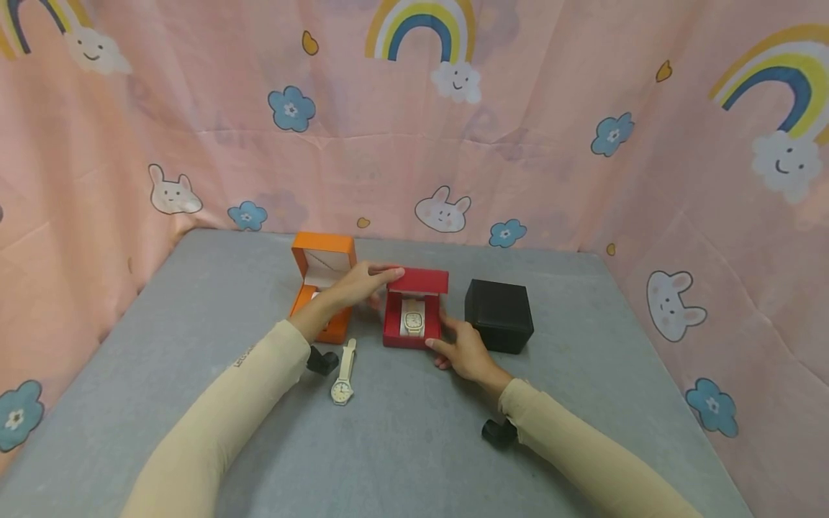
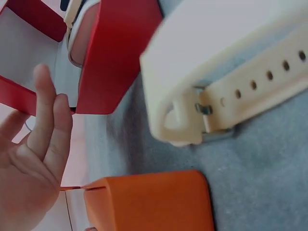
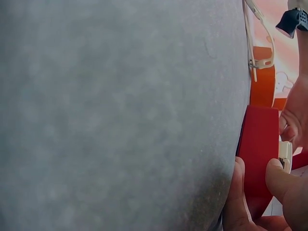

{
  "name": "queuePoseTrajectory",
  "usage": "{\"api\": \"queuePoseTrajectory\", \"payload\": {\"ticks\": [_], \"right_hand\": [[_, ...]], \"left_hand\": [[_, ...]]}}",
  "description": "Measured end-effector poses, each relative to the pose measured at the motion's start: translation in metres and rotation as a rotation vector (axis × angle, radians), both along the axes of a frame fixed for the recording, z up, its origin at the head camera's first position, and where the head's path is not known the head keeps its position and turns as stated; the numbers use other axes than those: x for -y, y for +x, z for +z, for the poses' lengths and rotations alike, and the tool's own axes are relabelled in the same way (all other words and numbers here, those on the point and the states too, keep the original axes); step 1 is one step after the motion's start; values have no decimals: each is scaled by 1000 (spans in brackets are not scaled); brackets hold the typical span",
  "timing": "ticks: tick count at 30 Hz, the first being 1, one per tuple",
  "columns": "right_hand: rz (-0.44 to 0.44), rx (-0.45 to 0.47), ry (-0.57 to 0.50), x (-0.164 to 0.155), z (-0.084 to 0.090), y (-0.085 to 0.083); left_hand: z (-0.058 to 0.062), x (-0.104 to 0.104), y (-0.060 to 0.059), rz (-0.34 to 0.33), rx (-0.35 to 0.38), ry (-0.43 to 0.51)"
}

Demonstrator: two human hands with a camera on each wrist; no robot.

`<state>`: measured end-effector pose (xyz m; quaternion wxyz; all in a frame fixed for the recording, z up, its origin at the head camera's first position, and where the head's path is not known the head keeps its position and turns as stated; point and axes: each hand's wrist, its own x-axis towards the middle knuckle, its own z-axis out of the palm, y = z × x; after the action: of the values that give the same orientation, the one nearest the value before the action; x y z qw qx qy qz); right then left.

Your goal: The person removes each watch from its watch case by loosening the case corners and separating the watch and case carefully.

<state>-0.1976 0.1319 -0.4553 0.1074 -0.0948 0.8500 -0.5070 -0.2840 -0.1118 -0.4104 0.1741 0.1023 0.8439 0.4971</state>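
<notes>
A red watch box (image 1: pixel 391 331) stands with its lid raised; a cream square-faced watch (image 1: pixel 413 321) sits on a pale cushion inside. My left hand (image 1: pixel 358 285) holds the lid (image 1: pixel 424 280) at its left edge, while two fingers (image 2: pixel 46 115) extend beside it. At the box's front right corner, my right hand (image 1: pixel 468 352) grips the base, its thumb (image 3: pixel 279 178) on the front edge. A second cream watch (image 1: pixel 343 380), with a round dial, lies on the table to the front left. Part of the lid hides some left fingertips.
An open orange box (image 1: pixel 337 329) stands left of the red one, partly behind my left forearm. Close to my right hand is a closed black box (image 1: pixel 500 315). The grey table (image 1: pixel 388 460) ends against a patterned pink curtain (image 1: pixel 363 165).
</notes>
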Motion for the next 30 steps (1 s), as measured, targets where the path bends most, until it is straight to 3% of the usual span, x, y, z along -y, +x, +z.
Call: {"api": "queuePoseTrajectory", "payload": {"ticks": [9,20,30], "right_hand": [[-15,20,3,0,-1,-1],[-24,30,15,1,-3,1],[-21,15,25,1,-1,0]], "left_hand": [[8,-2,1,19,68,18],[8,-3,-4,-5,115,40],[9,-7,-10,54,158,84]]}}
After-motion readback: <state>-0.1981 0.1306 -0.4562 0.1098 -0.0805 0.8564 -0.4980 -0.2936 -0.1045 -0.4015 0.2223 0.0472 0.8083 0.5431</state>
